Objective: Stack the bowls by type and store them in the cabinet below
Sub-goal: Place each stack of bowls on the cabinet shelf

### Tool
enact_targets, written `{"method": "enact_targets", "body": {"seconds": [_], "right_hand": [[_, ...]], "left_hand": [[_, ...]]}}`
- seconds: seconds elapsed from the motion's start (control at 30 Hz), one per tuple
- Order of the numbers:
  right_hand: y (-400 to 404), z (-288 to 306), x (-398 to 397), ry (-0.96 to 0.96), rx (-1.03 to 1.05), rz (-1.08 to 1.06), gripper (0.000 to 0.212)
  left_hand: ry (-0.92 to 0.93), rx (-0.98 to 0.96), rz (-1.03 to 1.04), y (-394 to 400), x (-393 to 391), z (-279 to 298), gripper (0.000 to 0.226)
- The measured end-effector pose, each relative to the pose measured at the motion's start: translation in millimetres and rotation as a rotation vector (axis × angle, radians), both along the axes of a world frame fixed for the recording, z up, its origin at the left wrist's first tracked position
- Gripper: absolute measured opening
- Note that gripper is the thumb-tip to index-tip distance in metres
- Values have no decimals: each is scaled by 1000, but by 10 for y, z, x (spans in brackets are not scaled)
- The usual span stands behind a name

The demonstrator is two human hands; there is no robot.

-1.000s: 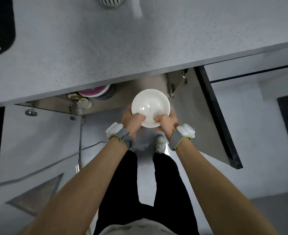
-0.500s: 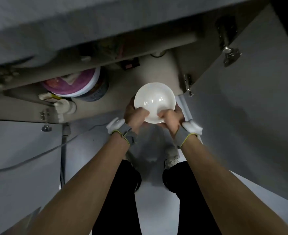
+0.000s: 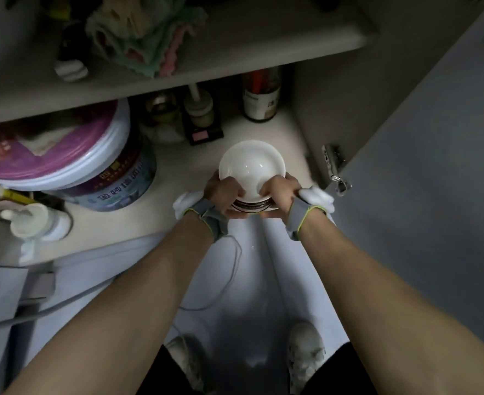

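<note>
I am crouched before the open cabinet [image 3: 315,89], looking down my forearms. Both my hands are wrapped around a stack of white bowls [image 3: 251,172]: my left hand [image 3: 223,195] grips the rim at 8 o'clock and my right hand [image 3: 280,192] at 4 o'clock, thumbs hooked over the top bowl's edge, fingers curled under. I judge the two-sided grip keeps the stack level. The stack sits at the front of the cabinet floor [image 3: 178,166]; whether it rests there or hovers just above, I cannot tell. A large paint bucket [image 3: 98,172] fills the floor at 9 o'clock. A dark bottle [image 3: 260,95] and small jars stand at 12 o'clock behind the bowls. The open door [image 3: 423,166] hangs at 3 o'clock. The bare patch between seems chosen because it is free.
</note>
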State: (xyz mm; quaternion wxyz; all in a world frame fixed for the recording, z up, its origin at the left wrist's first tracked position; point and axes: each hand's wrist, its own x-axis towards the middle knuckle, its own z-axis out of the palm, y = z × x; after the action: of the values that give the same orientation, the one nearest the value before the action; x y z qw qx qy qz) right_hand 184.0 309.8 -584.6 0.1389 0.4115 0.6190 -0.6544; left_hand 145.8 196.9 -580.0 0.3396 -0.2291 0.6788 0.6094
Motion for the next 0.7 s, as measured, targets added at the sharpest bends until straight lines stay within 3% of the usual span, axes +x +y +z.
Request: {"method": "enact_targets", "body": {"seconds": [0.43,0.53,0.7], "right_hand": [[96,-427,-385,57,-11,-43,45],[100,-548,-411,47,-15,-20,46],[124,-621,-447,41,3,-9,42]], "left_hand": [[113,-51,-114,114,-521,-468,60],[116,-77,-107,104,-502,-472,38],[102,-21,-29,92,-442,-480,31]]}}
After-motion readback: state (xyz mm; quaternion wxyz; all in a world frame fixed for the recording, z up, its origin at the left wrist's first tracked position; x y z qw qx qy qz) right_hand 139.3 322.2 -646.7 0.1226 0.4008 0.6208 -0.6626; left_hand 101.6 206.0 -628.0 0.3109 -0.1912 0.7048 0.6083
